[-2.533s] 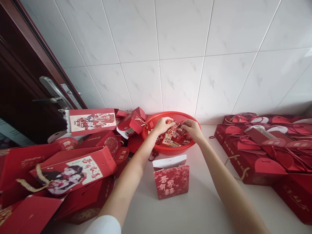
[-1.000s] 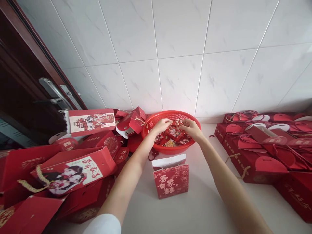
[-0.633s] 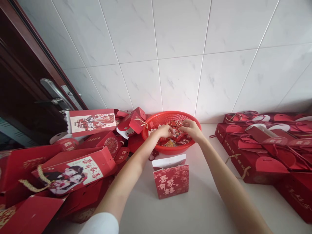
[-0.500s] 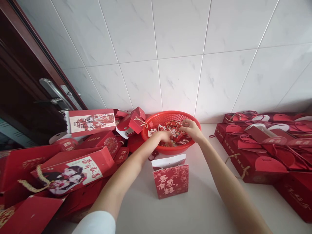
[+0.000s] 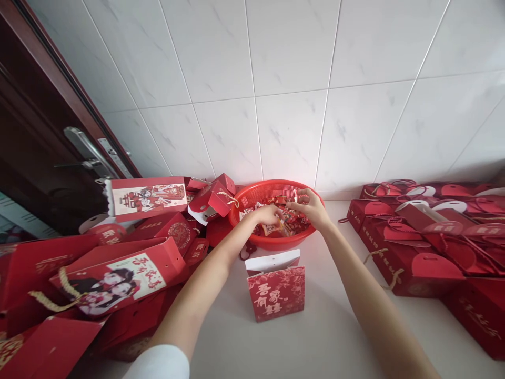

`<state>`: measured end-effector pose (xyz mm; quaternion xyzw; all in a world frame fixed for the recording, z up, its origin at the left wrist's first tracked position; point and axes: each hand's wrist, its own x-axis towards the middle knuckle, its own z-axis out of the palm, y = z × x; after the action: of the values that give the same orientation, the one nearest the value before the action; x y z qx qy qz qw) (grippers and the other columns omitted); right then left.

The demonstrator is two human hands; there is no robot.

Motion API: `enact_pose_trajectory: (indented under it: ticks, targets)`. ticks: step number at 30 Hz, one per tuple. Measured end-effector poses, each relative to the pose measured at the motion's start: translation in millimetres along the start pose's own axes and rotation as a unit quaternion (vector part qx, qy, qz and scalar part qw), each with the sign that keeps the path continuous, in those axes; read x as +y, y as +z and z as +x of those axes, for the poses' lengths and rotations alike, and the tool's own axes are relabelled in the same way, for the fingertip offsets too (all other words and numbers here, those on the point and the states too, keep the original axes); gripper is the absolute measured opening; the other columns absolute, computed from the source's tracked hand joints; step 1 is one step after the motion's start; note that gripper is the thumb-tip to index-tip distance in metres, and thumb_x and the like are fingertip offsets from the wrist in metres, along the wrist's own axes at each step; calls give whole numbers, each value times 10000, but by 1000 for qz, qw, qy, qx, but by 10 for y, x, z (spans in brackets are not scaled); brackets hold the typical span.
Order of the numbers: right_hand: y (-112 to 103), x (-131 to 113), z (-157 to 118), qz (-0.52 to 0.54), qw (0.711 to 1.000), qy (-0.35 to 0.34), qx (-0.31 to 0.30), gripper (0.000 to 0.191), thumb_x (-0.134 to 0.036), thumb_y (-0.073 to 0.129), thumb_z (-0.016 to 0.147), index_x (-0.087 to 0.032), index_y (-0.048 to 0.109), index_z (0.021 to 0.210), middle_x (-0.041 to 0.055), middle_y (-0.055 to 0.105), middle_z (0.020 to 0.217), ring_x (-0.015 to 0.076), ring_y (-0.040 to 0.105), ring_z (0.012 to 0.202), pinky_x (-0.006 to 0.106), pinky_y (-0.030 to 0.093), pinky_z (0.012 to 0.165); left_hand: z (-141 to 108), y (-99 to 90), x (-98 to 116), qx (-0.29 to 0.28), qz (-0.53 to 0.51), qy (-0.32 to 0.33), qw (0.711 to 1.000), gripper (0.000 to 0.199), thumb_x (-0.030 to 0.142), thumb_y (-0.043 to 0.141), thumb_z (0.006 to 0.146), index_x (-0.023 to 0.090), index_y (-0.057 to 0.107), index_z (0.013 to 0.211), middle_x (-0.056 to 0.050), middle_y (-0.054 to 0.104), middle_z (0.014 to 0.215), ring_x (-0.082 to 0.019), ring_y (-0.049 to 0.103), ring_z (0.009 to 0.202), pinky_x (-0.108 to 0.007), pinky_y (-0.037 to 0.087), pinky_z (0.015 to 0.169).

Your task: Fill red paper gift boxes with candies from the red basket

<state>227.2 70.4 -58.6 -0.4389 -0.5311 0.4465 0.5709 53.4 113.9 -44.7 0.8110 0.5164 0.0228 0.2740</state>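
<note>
A red plastic basket (image 5: 272,243) with a perforated wall holds a heap of small red and cream wrapped sweets (image 5: 298,226). My left hand (image 5: 269,215) reaches over its near left side, fingers bent down and closed among the sweets; what they grip is partly hidden. At the basket's right side, my right hand (image 5: 311,206) pinches a small red-and-white wrapped sweet (image 5: 294,197) between thumb and fingers, just above the heap. In front of the basket, between my forearms, a red paper gift box (image 5: 276,295) with white lettering stands upright with its top flaps open.
Red gift boxes (image 5: 118,279), several with rope handles, are piled loosely at the left. On the right stand rows of closed red boxes (image 5: 418,263) with cord handles. A tiled wall (image 5: 292,137) rises behind the white tabletop (image 5: 323,337); a dark door (image 5: 35,121) is at left.
My right hand has lifted slightly, and a small wrapped sweet now shows in its fingers. My left hand has shifted slightly to the right among the sweets. The standing box has stayed in place.
</note>
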Motion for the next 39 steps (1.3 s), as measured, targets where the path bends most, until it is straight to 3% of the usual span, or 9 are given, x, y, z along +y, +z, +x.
enact_pose_trajectory:
  ticks: [4,8,12,17,22,28,35,39]
  targets:
    - [2,-19,-12,-9,1000,-18,-8,521,-471,891,533,-214,552,834,-47,579,668,130,563,587,269,465,528,42,-46,-34,119,-67,-2,991,209,93,646,720,215,800,793,-8,780,818,-211,715,892,-256,530,798]
    - [5,-34,-22,-11,1000,-24,7,493,-520,879,551,-211,587,802,-46,548,630,158,592,600,303,491,574,66,-61,-90,163,-84,-4,983,199,111,647,758,199,803,844,-35,795,909,-230,713,951,-288,535,853]
    - [-14,-36,-19,2,1000,-20,-7,421,-441,864,575,-214,600,812,-24,603,693,189,647,697,331,527,669,106,-53,-134,203,-102,7,974,194,135,683,764,192,800,908,-48,795,963,-234,711,974,-305,541,878]
    - [-26,-37,-22,-9,999,-24,-30,362,-457,805,636,-210,566,749,9,658,744,202,666,714,338,526,673,170,-43,-169,255,-204,60,943,92,139,696,778,157,767,834,-68,787,875,-211,721,861,-322,551,844]
    - [-15,-14,-27,-47,997,-31,-46,391,-492,813,649,-202,557,710,3,623,693,166,594,636,307,484,593,155,-61,-144,252,-280,122,918,105,182,659,838,133,729,899,-89,781,938,-187,717,863,-315,558,840]
    - [-14,52,15,-98,993,-51,-35,296,-396,763,678,-210,534,688,-26,569,631,146,549,607,272,448,550,66,-67,-45,220,-249,172,927,264,320,635,895,133,718,1062,-94,760,1089,-193,694,964,-317,548,894]
    - [33,35,24,-222,973,-58,-39,120,-247,729,706,-200,627,748,-22,625,649,149,594,632,254,436,576,79,-28,-64,151,-231,193,942,380,473,745,797,137,750,976,-94,769,1012,-251,695,984,-364,549,886]
    - [69,29,-6,-287,955,-74,-18,139,-260,755,731,-206,645,796,-8,652,710,169,622,699,262,445,620,125,-24,-98,169,-233,208,935,321,432,722,805,143,741,944,-104,769,1022,-260,695,995,-387,544,908]
